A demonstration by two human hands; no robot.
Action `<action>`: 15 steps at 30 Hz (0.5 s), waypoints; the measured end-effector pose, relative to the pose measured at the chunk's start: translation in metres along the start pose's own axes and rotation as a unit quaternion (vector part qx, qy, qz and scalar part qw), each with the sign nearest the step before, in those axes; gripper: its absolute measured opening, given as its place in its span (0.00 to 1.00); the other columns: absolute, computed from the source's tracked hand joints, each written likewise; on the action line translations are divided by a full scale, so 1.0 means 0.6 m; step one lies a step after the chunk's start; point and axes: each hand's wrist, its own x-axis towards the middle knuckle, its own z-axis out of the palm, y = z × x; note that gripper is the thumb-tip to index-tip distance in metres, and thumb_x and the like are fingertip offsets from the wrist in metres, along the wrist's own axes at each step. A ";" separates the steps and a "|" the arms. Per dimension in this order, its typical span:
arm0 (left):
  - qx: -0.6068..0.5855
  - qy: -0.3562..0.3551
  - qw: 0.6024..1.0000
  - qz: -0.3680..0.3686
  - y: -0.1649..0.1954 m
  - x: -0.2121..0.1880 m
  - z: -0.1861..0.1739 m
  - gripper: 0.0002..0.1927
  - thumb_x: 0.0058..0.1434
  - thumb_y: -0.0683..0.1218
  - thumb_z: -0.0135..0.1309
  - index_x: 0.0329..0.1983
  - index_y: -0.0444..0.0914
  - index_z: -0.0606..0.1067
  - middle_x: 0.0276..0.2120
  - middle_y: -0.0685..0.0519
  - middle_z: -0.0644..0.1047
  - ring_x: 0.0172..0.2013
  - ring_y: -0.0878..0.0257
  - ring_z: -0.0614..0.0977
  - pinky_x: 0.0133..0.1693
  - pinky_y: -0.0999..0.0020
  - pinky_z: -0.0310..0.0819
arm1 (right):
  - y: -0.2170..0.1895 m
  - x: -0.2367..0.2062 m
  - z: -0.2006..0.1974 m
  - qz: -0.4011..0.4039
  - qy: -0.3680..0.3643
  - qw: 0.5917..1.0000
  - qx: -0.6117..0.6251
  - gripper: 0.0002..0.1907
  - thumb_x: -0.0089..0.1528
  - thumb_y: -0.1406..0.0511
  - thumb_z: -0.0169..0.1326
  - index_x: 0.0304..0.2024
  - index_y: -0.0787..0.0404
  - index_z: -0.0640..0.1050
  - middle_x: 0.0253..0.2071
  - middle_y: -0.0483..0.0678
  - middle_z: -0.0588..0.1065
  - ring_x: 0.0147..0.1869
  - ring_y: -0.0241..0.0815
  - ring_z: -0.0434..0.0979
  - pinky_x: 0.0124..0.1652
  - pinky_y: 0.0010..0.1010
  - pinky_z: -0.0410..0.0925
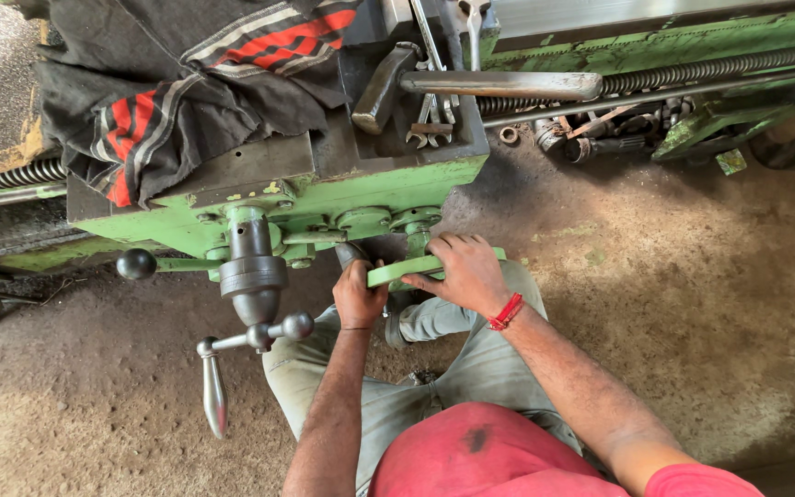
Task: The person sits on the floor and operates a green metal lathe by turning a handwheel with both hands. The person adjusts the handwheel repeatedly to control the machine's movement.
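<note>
The right hand (467, 273) lies over a flat green lever (407, 269) that juts from the front of the green lathe apron (324, 202), its fingers curled down and clamped on the lever's top edge. The left hand (357, 296) is just below and touching the same lever, fingers closed round a dark knob-like part under it (what exactly it grips is hidden). A steel crank handle (250, 336) stands beside the left hand, a striped dark cloth (186, 83) drapes the machine top, and wrenches (430, 120) lie near it.
</note>
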 end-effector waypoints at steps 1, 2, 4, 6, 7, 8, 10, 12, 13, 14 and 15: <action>-0.001 0.001 1.000 0.000 0.000 0.000 0.000 0.14 0.61 0.47 0.63 0.30 0.38 0.69 0.26 0.46 0.74 0.28 0.42 0.78 0.29 0.51 0.71 | 0.000 0.001 0.000 0.001 -0.002 1.000 0.000 0.33 0.55 0.38 0.62 0.35 0.61 0.78 0.33 0.50 0.78 0.40 0.53 0.80 0.42 0.44 0.69; -0.001 0.001 1.000 0.000 -0.001 0.000 0.000 0.14 0.61 0.47 0.63 0.30 0.38 0.69 0.26 0.46 0.74 0.28 0.42 0.78 0.29 0.51 0.71 | -0.001 0.001 0.000 0.005 -0.008 1.000 -0.001 0.33 0.55 0.38 0.62 0.35 0.60 0.78 0.33 0.50 0.78 0.40 0.53 0.80 0.42 0.44 0.69; -0.002 0.000 1.000 0.000 -0.003 -0.001 0.000 0.14 0.62 0.47 0.63 0.30 0.38 0.69 0.26 0.46 0.74 0.28 0.42 0.78 0.29 0.51 0.71 | -0.001 0.001 0.000 0.012 -0.020 1.000 -0.003 0.33 0.55 0.38 0.62 0.35 0.60 0.79 0.32 0.50 0.78 0.40 0.53 0.80 0.42 0.44 0.69; 0.000 -0.002 1.000 -0.004 -0.004 0.000 0.001 0.14 0.62 0.47 0.63 0.30 0.38 0.69 0.26 0.45 0.74 0.28 0.42 0.78 0.29 0.51 0.71 | -0.001 0.001 0.000 0.003 -0.008 1.000 -0.002 0.33 0.55 0.38 0.62 0.36 0.61 0.79 0.34 0.50 0.78 0.40 0.53 0.80 0.42 0.44 0.69; 0.001 -0.003 1.000 -0.005 -0.005 -0.001 0.001 0.15 0.61 0.47 0.63 0.30 0.38 0.69 0.26 0.45 0.74 0.28 0.42 0.77 0.29 0.51 0.71 | -0.001 0.000 0.001 -0.002 -0.002 1.000 -0.001 0.33 0.55 0.38 0.61 0.36 0.61 0.79 0.34 0.50 0.78 0.40 0.53 0.80 0.42 0.44 0.69; 0.001 -0.004 1.000 -0.007 -0.005 -0.002 0.002 0.15 0.61 0.47 0.63 0.29 0.38 0.69 0.26 0.45 0.74 0.28 0.42 0.77 0.29 0.51 0.71 | -0.001 0.000 0.001 -0.003 -0.003 1.000 -0.002 0.34 0.55 0.38 0.61 0.36 0.61 0.79 0.34 0.50 0.78 0.40 0.53 0.79 0.42 0.43 0.69; 0.002 -0.005 1.000 -0.010 -0.006 -0.002 0.002 0.15 0.61 0.47 0.63 0.29 0.38 0.69 0.26 0.45 0.74 0.28 0.42 0.78 0.29 0.51 0.71 | -0.001 0.000 0.003 -0.004 -0.004 1.000 -0.004 0.34 0.55 0.37 0.61 0.36 0.61 0.79 0.34 0.51 0.78 0.40 0.52 0.79 0.42 0.43 0.69; 0.001 -0.008 1.000 -0.009 -0.007 -0.004 0.002 0.15 0.62 0.47 0.63 0.30 0.38 0.69 0.26 0.45 0.74 0.28 0.42 0.78 0.29 0.51 0.71 | 0.000 0.000 0.005 -0.003 -0.001 1.000 -0.003 0.34 0.54 0.37 0.61 0.36 0.61 0.79 0.35 0.50 0.78 0.40 0.52 0.79 0.42 0.43 0.69; 0.001 -0.010 1.000 -0.009 -0.007 -0.004 0.002 0.15 0.62 0.47 0.63 0.30 0.37 0.69 0.26 0.45 0.74 0.28 0.42 0.78 0.29 0.51 0.71 | 0.001 -0.001 0.005 -0.002 0.000 1.000 -0.003 0.34 0.54 0.37 0.61 0.37 0.61 0.79 0.35 0.50 0.78 0.40 0.52 0.79 0.42 0.43 0.69; 0.000 -0.008 1.000 -0.009 -0.007 -0.003 0.002 0.15 0.62 0.47 0.63 0.30 0.37 0.69 0.26 0.45 0.75 0.28 0.42 0.78 0.29 0.51 0.71 | 0.001 0.000 0.006 -0.003 -0.002 1.000 -0.005 0.34 0.54 0.37 0.61 0.37 0.61 0.79 0.35 0.50 0.78 0.40 0.52 0.79 0.42 0.43 0.69; 0.000 -0.007 1.000 -0.010 -0.007 -0.003 0.002 0.15 0.62 0.47 0.63 0.30 0.37 0.69 0.26 0.45 0.75 0.28 0.42 0.78 0.29 0.51 0.71 | 0.001 0.000 0.006 -0.003 -0.004 1.000 -0.008 0.34 0.54 0.37 0.61 0.37 0.61 0.79 0.35 0.50 0.78 0.40 0.52 0.79 0.42 0.43 0.69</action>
